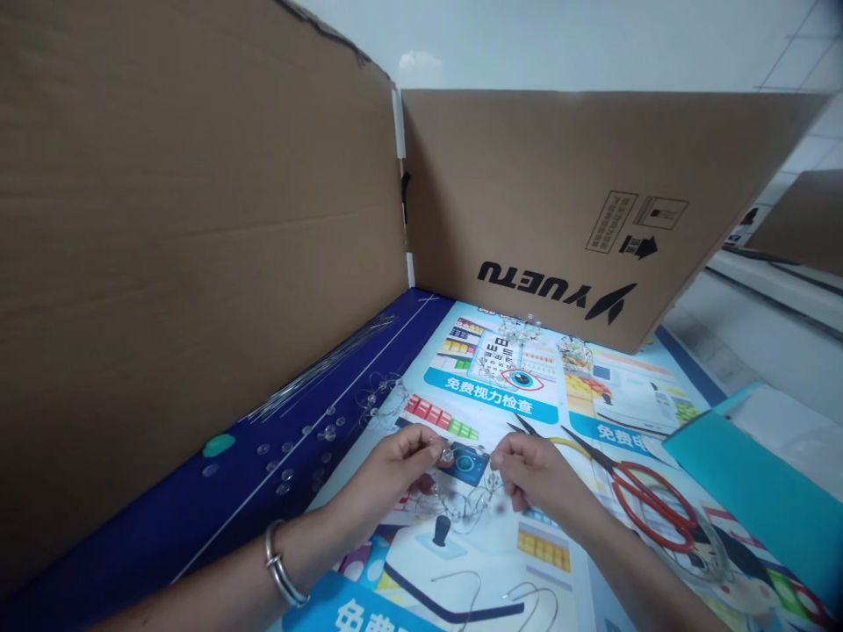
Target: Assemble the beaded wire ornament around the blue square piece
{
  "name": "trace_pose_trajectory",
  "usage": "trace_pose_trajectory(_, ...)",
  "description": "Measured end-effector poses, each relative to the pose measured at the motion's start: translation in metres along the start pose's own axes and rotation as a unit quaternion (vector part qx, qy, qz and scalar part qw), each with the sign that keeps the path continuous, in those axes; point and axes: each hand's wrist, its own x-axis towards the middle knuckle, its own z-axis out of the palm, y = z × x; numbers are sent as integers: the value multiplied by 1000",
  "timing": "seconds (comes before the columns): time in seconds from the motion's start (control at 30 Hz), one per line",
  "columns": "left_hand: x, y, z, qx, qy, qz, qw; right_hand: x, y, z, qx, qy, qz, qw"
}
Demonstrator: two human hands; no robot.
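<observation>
My left hand is closed in a pinch by a clear round bead at its fingertips. A looped thin wire strung with clear beads hangs between my two hands, just above the printed table cover. My right hand is closed too, its thumb and fingertips gripping the beaded wire at the other side. The exact pinch points are partly hidden by the fingers. Loose bent wires lie below the hands, and another beaded wire piece rests beyond my left hand.
Red-handled scissors and yellow-handled pliers lie right of my right hand. Loose clear beads, straight wires and a green piece are at left. Cardboard walls enclose the back and left. A teal folder sits at right.
</observation>
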Motion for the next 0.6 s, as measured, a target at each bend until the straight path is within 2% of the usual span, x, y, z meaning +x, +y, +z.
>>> trace_pose_trajectory(0.3,-1,0,-1,2,-5,10,1000,-5,-10,1,40,2,-12,999)
trace_pose_trajectory(0.5,0,-1,0,1,-1,9,1000,-6,-6,8,71,40,-51,995)
trace_pose_trajectory(0.6,-1,0,1,-1,4,12,1000,-4,3,13,100,82,-63,990)
